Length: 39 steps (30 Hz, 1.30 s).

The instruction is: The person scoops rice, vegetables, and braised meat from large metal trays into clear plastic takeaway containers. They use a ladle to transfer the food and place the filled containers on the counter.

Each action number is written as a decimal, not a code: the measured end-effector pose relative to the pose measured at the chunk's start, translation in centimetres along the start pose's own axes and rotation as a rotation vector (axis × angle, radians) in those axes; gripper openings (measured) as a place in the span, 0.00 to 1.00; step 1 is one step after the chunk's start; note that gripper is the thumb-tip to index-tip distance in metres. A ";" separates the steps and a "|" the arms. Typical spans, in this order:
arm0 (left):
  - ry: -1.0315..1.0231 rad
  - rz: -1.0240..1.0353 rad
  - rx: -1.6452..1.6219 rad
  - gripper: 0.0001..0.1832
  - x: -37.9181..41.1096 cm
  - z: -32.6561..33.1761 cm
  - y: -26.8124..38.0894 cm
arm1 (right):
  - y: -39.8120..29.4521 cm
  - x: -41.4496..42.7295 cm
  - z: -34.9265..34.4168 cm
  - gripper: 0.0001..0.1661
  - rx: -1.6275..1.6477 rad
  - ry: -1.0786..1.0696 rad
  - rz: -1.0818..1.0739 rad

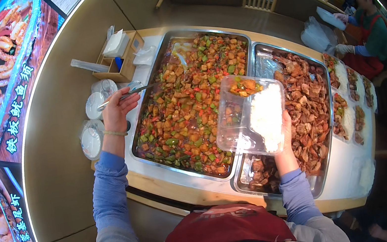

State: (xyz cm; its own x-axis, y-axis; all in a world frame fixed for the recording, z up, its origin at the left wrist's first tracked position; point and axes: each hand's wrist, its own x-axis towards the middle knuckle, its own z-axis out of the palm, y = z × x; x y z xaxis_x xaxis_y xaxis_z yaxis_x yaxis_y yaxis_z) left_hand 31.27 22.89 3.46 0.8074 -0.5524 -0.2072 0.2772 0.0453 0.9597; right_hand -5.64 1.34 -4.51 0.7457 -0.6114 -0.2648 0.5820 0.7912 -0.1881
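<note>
My left hand [118, 106] is closed loosely around the handle of a metal serving utensil [140, 89], whose far end lies at the left edge of a large steel tray [183, 180] of diced vegetables in sauce. In my right hand [286, 131] is a clear plastic compartment container [231, 136], tilted above the gap between that tray and a steel tray of browned meat pieces [309, 130]. White rice [267, 117] fills its right compartment; diced food [244, 86] sits in the upper left one. The lower left compartment shows the food beneath through the plastic.
Filled containers [343, 117] stand at the table's right end. A smaller tray of dark meat [259, 175] is near the front edge. At left are a wooden napkin box [125, 65] and wrapped dishes [92, 140]. A co-worker [371, 30] in a red apron handles a container at upper right.
</note>
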 end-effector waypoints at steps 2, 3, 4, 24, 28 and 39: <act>-0.073 0.053 0.013 0.17 -1.6 0.8 2.2 | 1.1 1.1 0.5 0.32 0.021 -0.024 -0.021; -0.112 0.075 0.019 0.17 -2.7 1.3 3.2 | 1.4 1.6 0.9 0.31 0.006 -0.008 -0.007; -0.143 0.109 0.018 0.17 -3.8 2.0 3.9 | 1.7 2.0 0.7 0.31 0.007 -0.040 -0.007; -0.319 0.415 0.151 0.17 -12.6 7.0 3.2 | 1.9 1.6 0.4 0.37 0.116 -0.108 0.028; -0.193 0.376 0.380 0.15 -5.2 5.8 0.4 | 1.5 0.3 1.2 0.35 0.188 -0.261 0.036; -0.411 0.947 1.455 0.11 6.8 3.8 -6.6 | -0.1 -1.8 -0.9 0.37 0.197 -0.090 -0.013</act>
State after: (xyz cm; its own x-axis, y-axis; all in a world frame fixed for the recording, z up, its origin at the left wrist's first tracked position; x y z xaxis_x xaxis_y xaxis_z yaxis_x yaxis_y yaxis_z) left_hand 32.96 15.73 -3.52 0.1700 -0.9392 0.2984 -0.9815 -0.1344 0.1362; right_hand -7.27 2.38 -4.83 0.7587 -0.6271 -0.1762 0.6370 0.7708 -0.0004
